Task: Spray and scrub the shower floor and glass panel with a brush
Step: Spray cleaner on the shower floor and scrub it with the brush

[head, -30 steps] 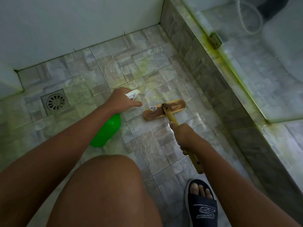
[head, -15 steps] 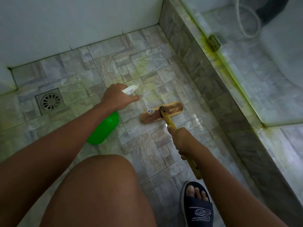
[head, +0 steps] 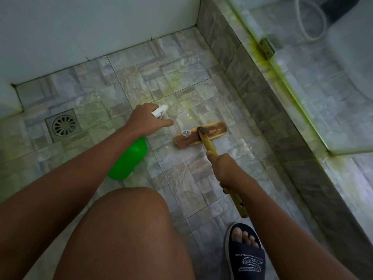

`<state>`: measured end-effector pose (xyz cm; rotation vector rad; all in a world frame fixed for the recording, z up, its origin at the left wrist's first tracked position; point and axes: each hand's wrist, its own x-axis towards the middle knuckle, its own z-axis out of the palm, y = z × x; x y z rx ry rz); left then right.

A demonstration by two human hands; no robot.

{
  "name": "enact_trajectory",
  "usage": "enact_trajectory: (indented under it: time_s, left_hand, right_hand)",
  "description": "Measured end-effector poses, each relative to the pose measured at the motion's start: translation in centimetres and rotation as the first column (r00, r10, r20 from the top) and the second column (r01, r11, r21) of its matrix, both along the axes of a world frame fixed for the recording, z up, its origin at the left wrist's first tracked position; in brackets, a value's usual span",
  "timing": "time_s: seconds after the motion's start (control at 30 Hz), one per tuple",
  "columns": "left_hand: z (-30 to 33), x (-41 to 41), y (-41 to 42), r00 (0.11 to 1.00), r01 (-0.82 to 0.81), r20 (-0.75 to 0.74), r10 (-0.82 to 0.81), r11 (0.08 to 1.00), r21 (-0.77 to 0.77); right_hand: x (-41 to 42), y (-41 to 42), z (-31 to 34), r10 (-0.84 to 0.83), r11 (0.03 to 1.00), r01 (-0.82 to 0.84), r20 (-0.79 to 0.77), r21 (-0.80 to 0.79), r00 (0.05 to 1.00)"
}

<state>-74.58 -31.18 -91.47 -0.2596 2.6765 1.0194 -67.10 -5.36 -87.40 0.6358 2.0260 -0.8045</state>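
Home bathroom, shower stall. Evidence: stone-pattern tiled floor [head: 181, 178] with a round-grate metal drain [head: 63, 126] set in it, plain white walls [head: 90, 27] meeting at a corner, low tiled curb [head: 262, 102] on the right carrying a glass panel [head: 323, 81] with a brass hinge [head: 266, 47]. White shower hose [head: 310, 23] looped beyond the glass. Green residue along the panel's base. Person's foot in a slide sandal [head: 247, 257].

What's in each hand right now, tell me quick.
Left hand: closed on the green spray bottle.
Right hand: closed on the brush handle.
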Motion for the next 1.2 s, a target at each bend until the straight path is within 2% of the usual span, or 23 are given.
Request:
enact_trajectory:
  time_s: [0.13, 0.33, 0.43, 0.57, 0.7, 0.8, 0.87, 1.0, 1.07, 1.2]
  left_hand:
    - [0.7, 0.0, 0.1, 0.99, -0.137, -0.036, 0.135, 0.989, -0.062]
    - [2.0, -0.8, -2.7, 0.95, -0.274, -0.161, 0.269, 0.962, -0.008]
    - [2.6, -1.4, -5.2, 0.906, -0.342, -0.266, 0.33, 0.94, 0.0]
    - [2.0, -1.3, -6.5, 0.873, -0.383, -0.298, 0.385, 0.921, 0.069]
    - [0.9, -0.9, -6.7, 0.863, -0.352, -0.334, 0.378, 0.926, 0.139]
    - [1.0, -1.1, -6.7, 0.875, -0.37, -0.277, 0.397, 0.917, 0.147]
    - [1.2, -1.4, -6.8, 0.875, -0.394, -0.247, 0.416, 0.909, 0.136]
    - [1.4, -1.7, -7.2, 0.863, -0.416, -0.243, 0.442, 0.897, 0.151]
    - [1.4, -1.6, -7.6, 0.851, -0.434, -0.253, 0.461, 0.887, 0.157]
    - [1.2, -1.2, -7.7, 0.848, -0.423, -0.267, 0.457, 0.889, 0.177]
  right_hand:
    - [0.1, 0.1, 0.4, 0.02, 1.0, -0.02, -0.004, -0.018, 1.0]
    - [0.1, -0.1, 0.6, 0.033, 0.999, -0.033, -0.006, -0.02, 0.999]
    - [-4.4, -2.5, -0.2, 0.055, 0.998, -0.058, -0.09, -0.03, 0.994]
    - [-14.5, -8.2, -0.8, 0.166, 0.984, -0.178, -0.244, -0.028, 0.956]
    - [-21.0, -12.3, 1.0, 0.237, 0.958, -0.265, -0.22, -0.107, 0.946]
    - [-19.0, -10.9, 0.6, 0.333, 0.94, -0.341, -0.235, 0.007, 0.913]
    - [-15.6, -9.0, 0.0, 0.319, 0.947, -0.321, -0.217, 0.028, 0.922]
    - [-7.3, -4.3, -0.1, 0.298, 0.954, -0.295, -0.053, 0.048, 0.953]
    - [-5.8, -4.2, 0.0, 0.289, 0.956, -0.289, 0.001, 0.047, 0.957]
    - [-12.3, -8.7, -0.4, 0.378, 0.926, -0.373, -0.185, 0.064, 0.907]
